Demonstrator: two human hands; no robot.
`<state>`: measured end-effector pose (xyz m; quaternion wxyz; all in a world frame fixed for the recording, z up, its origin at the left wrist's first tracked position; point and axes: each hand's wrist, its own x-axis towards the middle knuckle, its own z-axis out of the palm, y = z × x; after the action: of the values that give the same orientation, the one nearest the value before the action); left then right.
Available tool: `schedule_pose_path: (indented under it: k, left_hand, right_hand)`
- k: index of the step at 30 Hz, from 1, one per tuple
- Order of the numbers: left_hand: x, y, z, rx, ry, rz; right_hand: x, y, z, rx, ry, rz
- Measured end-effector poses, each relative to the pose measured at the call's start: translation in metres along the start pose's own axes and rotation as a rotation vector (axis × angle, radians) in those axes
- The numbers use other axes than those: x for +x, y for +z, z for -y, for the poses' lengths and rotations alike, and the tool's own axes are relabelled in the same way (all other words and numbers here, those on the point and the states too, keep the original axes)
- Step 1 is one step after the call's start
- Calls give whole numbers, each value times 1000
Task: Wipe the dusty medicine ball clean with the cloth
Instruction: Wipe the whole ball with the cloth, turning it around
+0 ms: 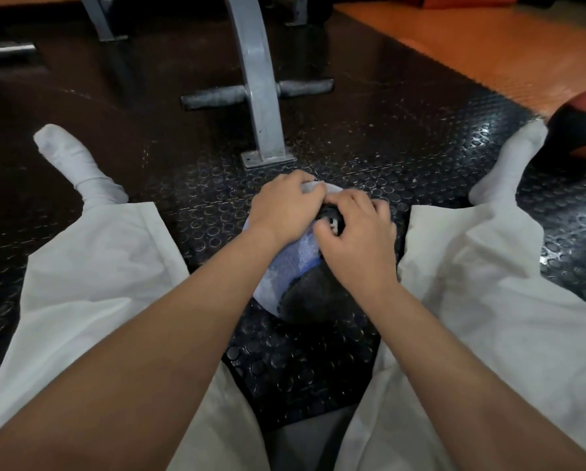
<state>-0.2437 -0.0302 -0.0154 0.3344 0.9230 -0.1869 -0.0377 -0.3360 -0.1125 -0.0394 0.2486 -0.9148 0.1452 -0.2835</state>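
Black, matte and faintly greyed with dust, the medicine ball sits on the floor between the person's spread legs, close in front of the body. Being round, it has no long axis and no clear heading; a small white marking shows near its top, between the two hands, too small to read.

Cloth: pale blue-grey, soft, with a napped weave and a darker blue stitched edge. It drapes over the ball's left and far side, hanging down to the floor on the left.

Left hand: palm down on the cloth at the ball's top, fingers curled and pressing the fabric against the surface, fingertips bunching a pale fold at the far edge.

Right hand: spread over the ball's right upper side, fingers bent and gripping the bare surface; thumb touches the cloth's edge. The two hands meet at the top.

Floor mat: black rubber, glossy, studded all over with raised round discs.

Trousers: loose, off-white, lightly creased. White socks on both feet, toes pointing away.

Beyond the ball: grey painted steel frame leg with a bolted foot plate and a padded crossbar. Far right, a second ball, orange and black, beside the right foot. Orange flooring behind.
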Motion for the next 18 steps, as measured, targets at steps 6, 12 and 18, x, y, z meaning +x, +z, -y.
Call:
schedule_pose_path:
  k: [6, 12, 18]
  left_hand:
    - [15, -1, 2, -57, -13, 63]
    - [8, -7, 21, -175, -7, 57]
    - [1, -7, 27, -159, -15, -3]
  right_hand:
    - [-37, 0, -13, 62, -113, -45]
    - [-38, 2, -12, 98, -248, -111]
    - [-1, 7, 9, 89, -130, -17]
